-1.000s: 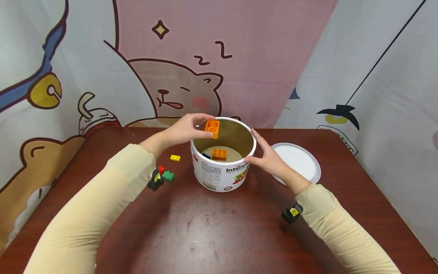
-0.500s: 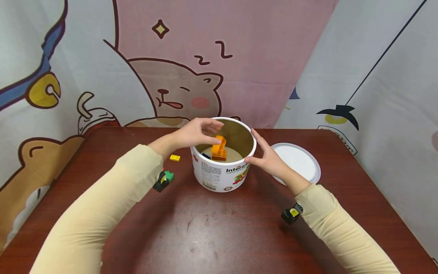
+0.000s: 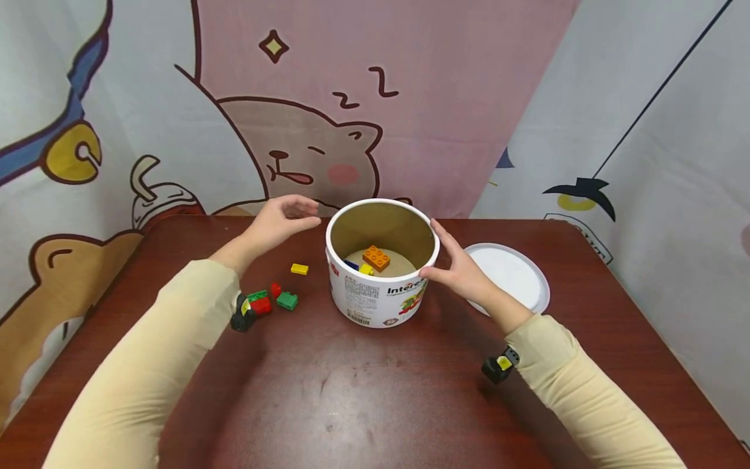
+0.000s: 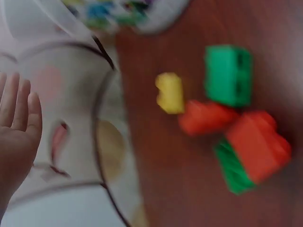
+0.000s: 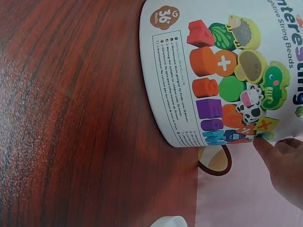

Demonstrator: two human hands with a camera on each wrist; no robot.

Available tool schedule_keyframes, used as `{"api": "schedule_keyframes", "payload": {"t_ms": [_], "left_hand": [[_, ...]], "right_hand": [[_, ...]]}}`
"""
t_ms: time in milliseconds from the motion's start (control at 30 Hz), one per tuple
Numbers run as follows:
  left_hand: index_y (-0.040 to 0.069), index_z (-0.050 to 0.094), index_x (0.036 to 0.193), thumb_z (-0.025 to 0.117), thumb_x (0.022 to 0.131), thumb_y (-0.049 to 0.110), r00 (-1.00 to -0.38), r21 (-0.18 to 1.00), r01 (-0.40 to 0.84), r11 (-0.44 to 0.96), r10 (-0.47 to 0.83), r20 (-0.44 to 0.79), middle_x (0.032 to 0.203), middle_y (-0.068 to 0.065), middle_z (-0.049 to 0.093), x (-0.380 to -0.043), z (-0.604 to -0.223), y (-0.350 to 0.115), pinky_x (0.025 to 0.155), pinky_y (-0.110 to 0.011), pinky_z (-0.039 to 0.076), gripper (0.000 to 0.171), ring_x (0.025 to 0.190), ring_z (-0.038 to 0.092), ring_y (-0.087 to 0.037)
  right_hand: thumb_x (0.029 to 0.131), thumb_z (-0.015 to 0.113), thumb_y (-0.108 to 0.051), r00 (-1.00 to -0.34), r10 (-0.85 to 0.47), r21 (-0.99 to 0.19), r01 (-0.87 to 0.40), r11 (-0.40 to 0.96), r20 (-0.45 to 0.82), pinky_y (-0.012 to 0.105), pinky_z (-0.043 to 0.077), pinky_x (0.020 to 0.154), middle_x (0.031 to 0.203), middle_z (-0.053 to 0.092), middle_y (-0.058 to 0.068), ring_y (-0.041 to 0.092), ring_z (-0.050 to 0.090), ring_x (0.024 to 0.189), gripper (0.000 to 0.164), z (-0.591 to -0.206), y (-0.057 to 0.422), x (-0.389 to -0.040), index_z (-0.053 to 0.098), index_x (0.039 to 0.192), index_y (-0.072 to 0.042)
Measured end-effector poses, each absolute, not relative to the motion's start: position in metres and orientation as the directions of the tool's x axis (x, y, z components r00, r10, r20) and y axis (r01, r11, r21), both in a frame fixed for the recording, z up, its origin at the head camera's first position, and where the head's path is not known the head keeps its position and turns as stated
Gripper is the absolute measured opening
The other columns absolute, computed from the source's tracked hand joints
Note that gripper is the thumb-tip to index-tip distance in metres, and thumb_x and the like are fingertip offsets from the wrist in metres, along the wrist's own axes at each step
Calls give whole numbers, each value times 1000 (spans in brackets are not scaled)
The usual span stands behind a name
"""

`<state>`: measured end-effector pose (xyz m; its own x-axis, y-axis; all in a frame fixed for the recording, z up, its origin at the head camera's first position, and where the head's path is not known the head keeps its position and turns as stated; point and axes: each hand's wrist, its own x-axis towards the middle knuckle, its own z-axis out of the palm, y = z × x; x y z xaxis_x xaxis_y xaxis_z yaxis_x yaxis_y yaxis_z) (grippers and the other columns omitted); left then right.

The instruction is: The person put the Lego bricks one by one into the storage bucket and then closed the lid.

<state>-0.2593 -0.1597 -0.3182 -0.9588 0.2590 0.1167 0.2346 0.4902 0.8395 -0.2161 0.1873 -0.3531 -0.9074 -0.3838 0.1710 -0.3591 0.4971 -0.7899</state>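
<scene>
My left hand (image 3: 281,223) hovers to the left of a round white bucket (image 3: 381,303), holding nothing, fingers loosely extended; the left wrist view also shows that hand (image 4: 19,118) with straight fingers. With thumb and fingers spread round the bucket's right side at the rim, my right hand (image 3: 459,267) holds it. Inside the bucket lie an orange brick (image 3: 376,258), a yellow piece (image 3: 366,269) and a dark blue piece (image 3: 351,265), partly hidden by the front wall. Left of the bucket lie a yellow brick (image 3: 299,269), a green brick (image 3: 287,300), a red piece (image 3: 276,290) and a red-and-green pair (image 3: 260,302).
A white round lid (image 3: 506,277) lies on the brown table (image 3: 351,404), to the right of the bucket and partly behind my right arm. A printed cloth (image 3: 469,98) hangs behind the table.
My left hand let go of an orange brick inside the bucket, then moved out to the left. A yellow piece now shows inside. The right hand stays at the rim.
</scene>
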Motion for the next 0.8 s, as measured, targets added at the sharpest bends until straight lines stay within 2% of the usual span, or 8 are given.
{"api": "schedule_keyframes", "payload": {"t_ms": [200,367,600,800], "left_hand": [[1,54,126,64,88,23,-968,818,109,564,246,-41,124,-21,58,-263,-359,-198,100,-45,40,45,116,53,-31],[-4,50,130,64,88,19,-943,791,94,604,310,-124,127,-24,56,-264,-386,-211,102,-49,39,49,116,52,-35],[-5,51,129,62,89,17,-912,779,92,621,366,-185,128,-24,55,-267,-403,-210,100,-45,42,47,111,55,-32],[-7,54,124,63,87,9,-907,780,105,617,382,-180,121,-27,58,-269,-410,-208,94,-39,47,42,105,58,-31]], "right_hand": [[65,68,-66,-905,-391,-793,-361,490,169,56,13,113,157,14,15,34,14,144,115,-354,187,-215,16,150,-9],[64,67,-67,-906,-389,-795,-359,489,170,56,13,113,156,14,16,35,14,143,116,-355,187,-215,15,150,-9],[69,71,-59,-906,-388,-798,-356,487,167,55,12,114,157,14,13,33,13,144,109,-357,187,-216,15,151,-11],[70,73,-55,-906,-392,-800,-352,487,161,56,12,114,157,14,13,33,13,144,109,-354,188,-217,14,151,-11]]}}
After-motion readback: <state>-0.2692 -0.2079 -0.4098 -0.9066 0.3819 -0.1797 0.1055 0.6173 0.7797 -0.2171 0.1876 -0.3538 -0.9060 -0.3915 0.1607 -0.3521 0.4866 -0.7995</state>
